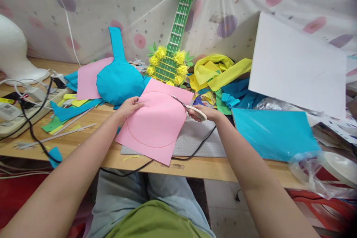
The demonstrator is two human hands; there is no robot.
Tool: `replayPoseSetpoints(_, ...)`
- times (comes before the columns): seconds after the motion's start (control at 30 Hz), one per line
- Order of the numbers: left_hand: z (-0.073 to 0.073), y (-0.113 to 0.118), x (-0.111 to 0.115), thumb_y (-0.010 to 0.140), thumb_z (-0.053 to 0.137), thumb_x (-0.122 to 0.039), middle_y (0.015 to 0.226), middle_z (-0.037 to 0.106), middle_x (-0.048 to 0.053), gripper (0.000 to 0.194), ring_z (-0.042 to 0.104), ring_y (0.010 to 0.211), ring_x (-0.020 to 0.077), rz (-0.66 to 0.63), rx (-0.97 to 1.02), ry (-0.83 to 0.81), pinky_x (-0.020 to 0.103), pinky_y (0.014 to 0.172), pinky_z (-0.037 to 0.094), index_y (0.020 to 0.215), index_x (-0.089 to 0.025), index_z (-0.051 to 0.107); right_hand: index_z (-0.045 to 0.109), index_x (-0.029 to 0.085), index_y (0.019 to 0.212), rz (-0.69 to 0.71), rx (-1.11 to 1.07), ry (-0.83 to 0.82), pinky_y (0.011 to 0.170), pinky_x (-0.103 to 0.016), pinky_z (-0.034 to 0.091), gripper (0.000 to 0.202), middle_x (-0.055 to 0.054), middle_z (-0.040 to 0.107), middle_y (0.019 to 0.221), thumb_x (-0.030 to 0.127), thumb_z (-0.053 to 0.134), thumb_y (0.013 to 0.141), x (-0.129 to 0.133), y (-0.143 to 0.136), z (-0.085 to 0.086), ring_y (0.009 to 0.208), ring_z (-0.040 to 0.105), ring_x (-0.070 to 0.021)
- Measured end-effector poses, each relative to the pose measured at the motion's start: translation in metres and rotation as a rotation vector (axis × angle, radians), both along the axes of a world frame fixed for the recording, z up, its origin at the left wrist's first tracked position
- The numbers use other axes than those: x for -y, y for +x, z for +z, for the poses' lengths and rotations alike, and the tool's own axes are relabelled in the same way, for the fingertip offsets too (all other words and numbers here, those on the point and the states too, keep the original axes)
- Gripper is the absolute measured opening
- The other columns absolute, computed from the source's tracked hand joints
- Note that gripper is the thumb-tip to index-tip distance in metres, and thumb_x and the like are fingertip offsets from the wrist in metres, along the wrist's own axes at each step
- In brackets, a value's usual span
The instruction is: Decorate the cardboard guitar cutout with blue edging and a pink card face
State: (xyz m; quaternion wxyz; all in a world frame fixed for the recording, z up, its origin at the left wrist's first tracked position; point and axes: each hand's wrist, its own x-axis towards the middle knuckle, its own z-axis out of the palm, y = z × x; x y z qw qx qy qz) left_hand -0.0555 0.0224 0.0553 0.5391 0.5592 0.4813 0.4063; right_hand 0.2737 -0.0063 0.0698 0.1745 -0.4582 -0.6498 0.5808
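Observation:
A pink sheet (156, 119) with a large circle drawn on it is held up over the table's front part. My left hand (129, 108) pinches its upper left edge, thumb on top. In my right hand (202, 113) is a pair of scissors (181, 102) with a pale handle, its blades pointing left across the sheet's right side, near the drawn line. A cut edge shows at the right of the sheet. Just behind my left hand lies a blue covered round shape (119, 81) with a neck standing up. A grey cutting mat (205, 143) is partly hidden under the sheet.
A green toy guitar with yellow flowers (175, 41) leans at the back. Yellow and blue scraps (220, 68), a white board (295, 63) and a blue sheet (275, 132) are on the right. Cables and a power strip (30, 109) lie left; a black cord (195, 152) crosses the mat.

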Motion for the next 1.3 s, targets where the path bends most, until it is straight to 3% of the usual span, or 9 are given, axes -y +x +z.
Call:
replayPoseSetpoints(0.2,0.001,-0.007,-0.008,0.051,0.075,-0.042,0.075,0.066,0.000,0.046,0.058,0.061,0.0142,-0.039,-0.050,-0.009,0.024,0.056,0.044,0.087,-0.017,0.059,0.043,0.017,0.072,-0.006,-0.019,-0.023,0.035,-0.016,0.026,0.053,0.008,0.037,0.052,0.061,0.068,0.059,0.002,0.002,0.004,0.040,0.032,-0.0023)
replayPoseSetpoints(0.5,0.002,-0.005,-0.005,0.053,0.075,-0.041,0.075,0.066,0.001,0.044,0.058,0.059,0.0140,-0.047,-0.070,-0.019,0.024,0.053,0.044,0.087,-0.017,0.060,0.042,0.017,0.068,0.027,-0.025,-0.050,0.034,-0.016,0.024,0.048,0.008,0.035,0.049,0.059,0.066,0.064,-0.001,0.011,-0.007,0.038,0.032,-0.0027)
replayPoseSetpoints(0.7,-0.001,-0.003,-0.003,0.050,0.077,-0.041,0.078,0.066,0.001,0.048,0.059,0.062,0.0138,-0.046,-0.050,-0.020,0.023,0.056,0.044,0.087,-0.016,0.062,0.043,0.017,0.067,0.039,0.025,0.016,0.035,-0.018,0.026,0.052,0.007,0.038,0.047,0.065,0.062,0.063,0.007,0.007,0.000,0.037,0.035,-0.0039)
replayPoseSetpoints(0.87,0.002,0.003,0.003,0.049,0.078,-0.041,0.081,0.067,0.002,0.048,0.060,0.064,0.0144,-0.084,-0.039,-0.025,0.024,0.057,0.046,0.087,-0.016,0.063,0.049,0.015,0.073,0.166,0.049,0.122,0.040,-0.020,0.031,0.059,0.004,0.045,0.050,0.074,0.049,0.066,0.005,0.003,0.000,0.043,0.041,-0.0070)
replayPoseSetpoints(1.0,0.006,0.009,0.007,0.050,0.078,-0.039,0.082,0.068,0.002,0.045,0.061,0.066,0.0148,-0.125,-0.043,-0.033,0.024,0.059,0.047,0.087,-0.017,0.064,0.046,0.016,0.065,0.246,0.049,0.182,0.042,-0.021,0.032,0.058,0.003,0.045,0.050,0.074,0.042,0.070,-0.002,-0.001,-0.003,0.045,0.041,-0.0072)
replayPoseSetpoints(1.3,0.002,0.008,0.006,0.054,0.075,-0.042,0.089,0.068,0.003,0.050,0.062,0.071,0.0159,-0.147,-0.078,-0.027,0.025,0.062,0.048,0.094,-0.017,0.062,0.043,0.017,0.070,0.128,-0.007,0.043,0.037,-0.018,0.025,0.055,0.006,0.042,0.052,0.069,0.057,0.063,0.002,-0.004,-0.001,0.041,0.036,-0.0042)
